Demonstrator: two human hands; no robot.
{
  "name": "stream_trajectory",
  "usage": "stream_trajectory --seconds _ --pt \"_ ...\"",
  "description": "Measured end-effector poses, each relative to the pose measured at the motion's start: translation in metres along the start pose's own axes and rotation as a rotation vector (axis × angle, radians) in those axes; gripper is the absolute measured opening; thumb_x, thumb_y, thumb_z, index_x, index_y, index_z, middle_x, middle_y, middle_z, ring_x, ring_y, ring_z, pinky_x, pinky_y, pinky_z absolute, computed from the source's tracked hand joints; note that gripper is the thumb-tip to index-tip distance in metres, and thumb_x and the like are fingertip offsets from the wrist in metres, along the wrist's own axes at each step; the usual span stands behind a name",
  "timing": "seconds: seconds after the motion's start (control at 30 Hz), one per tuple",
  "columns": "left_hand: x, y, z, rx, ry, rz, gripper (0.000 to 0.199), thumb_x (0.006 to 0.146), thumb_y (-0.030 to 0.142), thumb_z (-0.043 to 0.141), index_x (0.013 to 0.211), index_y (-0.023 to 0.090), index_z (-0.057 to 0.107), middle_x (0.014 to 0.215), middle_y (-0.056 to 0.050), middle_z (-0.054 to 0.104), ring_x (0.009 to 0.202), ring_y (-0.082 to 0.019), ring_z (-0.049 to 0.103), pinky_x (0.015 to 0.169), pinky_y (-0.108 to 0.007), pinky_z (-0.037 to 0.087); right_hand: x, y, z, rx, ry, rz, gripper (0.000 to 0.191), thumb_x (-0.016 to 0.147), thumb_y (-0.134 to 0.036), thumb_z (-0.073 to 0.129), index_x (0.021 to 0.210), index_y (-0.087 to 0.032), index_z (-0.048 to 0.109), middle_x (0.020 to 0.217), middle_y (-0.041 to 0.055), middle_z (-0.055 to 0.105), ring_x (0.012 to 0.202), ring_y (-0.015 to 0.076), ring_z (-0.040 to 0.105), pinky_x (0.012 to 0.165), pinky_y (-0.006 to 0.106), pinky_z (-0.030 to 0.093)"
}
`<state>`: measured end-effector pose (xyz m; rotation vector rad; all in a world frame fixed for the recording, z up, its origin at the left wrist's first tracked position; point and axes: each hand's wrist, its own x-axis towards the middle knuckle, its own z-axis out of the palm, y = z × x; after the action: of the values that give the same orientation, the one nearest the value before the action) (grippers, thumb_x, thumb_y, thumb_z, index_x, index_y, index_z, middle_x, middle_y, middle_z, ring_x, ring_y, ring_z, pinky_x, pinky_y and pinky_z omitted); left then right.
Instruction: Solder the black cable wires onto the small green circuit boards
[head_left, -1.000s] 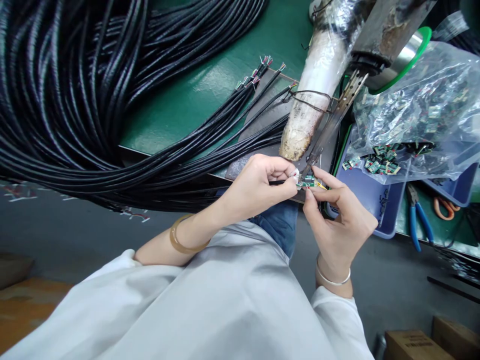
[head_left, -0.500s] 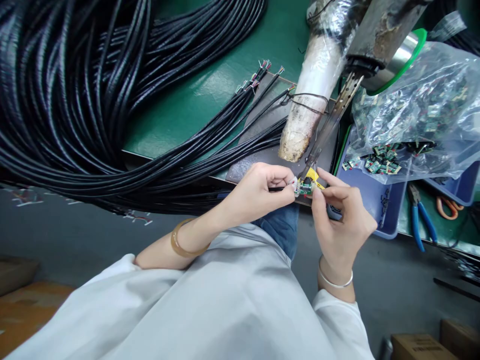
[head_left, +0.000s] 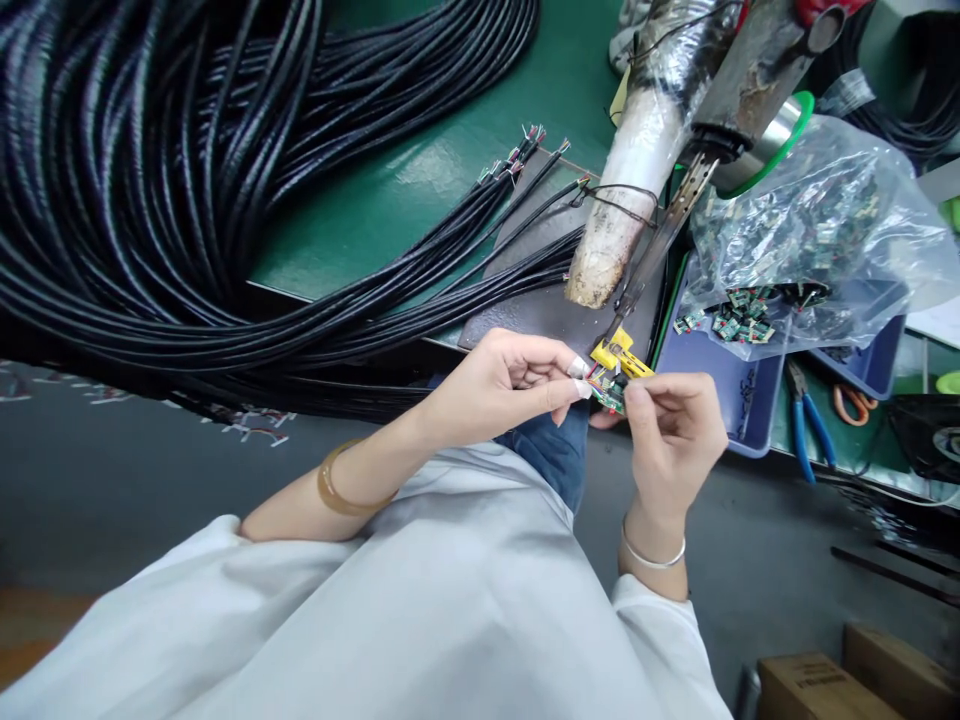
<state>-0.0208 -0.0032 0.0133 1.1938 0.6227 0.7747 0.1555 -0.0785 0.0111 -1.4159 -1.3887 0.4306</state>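
Thin coloured wires are pinched between the thumb and fingers of my left hand, which comes in from the left. Beside them is a small green circuit board, its right end between the thumb and fingers of my right hand. A yellow clip-like holder lies just behind the board. The thin metal rod of a soldering iron slants down to that holder, its tip close to the board.
Bundles of black cable fill the left side, stripped ends on a grey plate. A wrapped white tube hangs nearby. At right are a blue tray, a plastic bag of boards, blue pliers and orange-handled scissors.
The view has shifted slightly. The board has tilted and moved down a little from the iron's tip, showing more of the yellow holder. My right fingers have closed nearer to the board.
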Motion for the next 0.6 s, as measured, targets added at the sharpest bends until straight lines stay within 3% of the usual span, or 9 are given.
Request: stream_trajectory --seconds 0.1,0.2,0.3,0.47,0.6 --pt "0.0 0.0 0.004 0.046 0.024 0.013 0.008 0.079 0.018 0.072 0.078 0.011 0.069 0.059 0.001 0.063 0.051 -0.006 0.054 0.049 -0.015 0.045 -0.002 -0.006 -0.006 -0.192 0.064 -0.051 0.016 0.094 -0.019 0.063 0.106 -0.026 0.071 0.069 -0.0062 0.067 0.048 0.0061 0.059 0.047 0.019 0.046" --pt "0.0 -0.001 0.007 0.096 0.015 0.033 0.007 0.08 0.018 0.07 0.079 0.011 0.07 0.064 0.001 0.064 0.054 -0.006 0.054 0.052 -0.015 0.046 -0.004 -0.011 -0.01 -0.271 -0.049 -0.097 0.022 0.095 -0.022 0.062 0.111 -0.029 0.074 0.065 -0.0055 0.066 0.048 0.0063 0.056 0.049 0.021 0.045" --pt "0.001 -0.003 0.008 0.105 0.018 0.006 0.008 0.081 0.019 0.069 0.08 0.012 0.069 0.062 0.002 0.06 0.054 -0.006 0.052 0.052 -0.015 0.045 -0.005 -0.01 -0.01 -0.307 -0.125 -0.127 0.024 0.093 -0.02 0.064 0.113 -0.029 0.075 0.06 -0.0062 0.063 0.046 0.0066 0.052 0.048 0.021 0.043" --pt "0.001 -0.007 0.006 0.095 0.023 -0.019 0.009 0.083 0.019 0.067 0.081 0.01 0.066 0.062 0.003 0.056 0.054 -0.005 0.047 0.051 -0.015 0.042 -0.005 -0.004 -0.011 -0.361 -0.126 -0.223 0.025 0.091 -0.018 0.066 0.111 -0.029 0.075 0.063 -0.0051 0.067 0.046 0.0063 0.05 0.049 0.021 0.042" --pt "0.002 -0.012 0.006 0.16 0.017 0.006 0.011 0.082 0.019 0.067 0.078 0.01 0.065 0.066 0.002 0.057 0.059 -0.005 0.047 0.056 -0.016 0.041 -0.002 -0.003 -0.009 -0.342 -0.113 -0.199 0.023 0.092 -0.019 0.064 0.11 -0.028 0.076 0.063 -0.0053 0.066 0.045 0.0065 0.047 0.049 0.021 0.043"
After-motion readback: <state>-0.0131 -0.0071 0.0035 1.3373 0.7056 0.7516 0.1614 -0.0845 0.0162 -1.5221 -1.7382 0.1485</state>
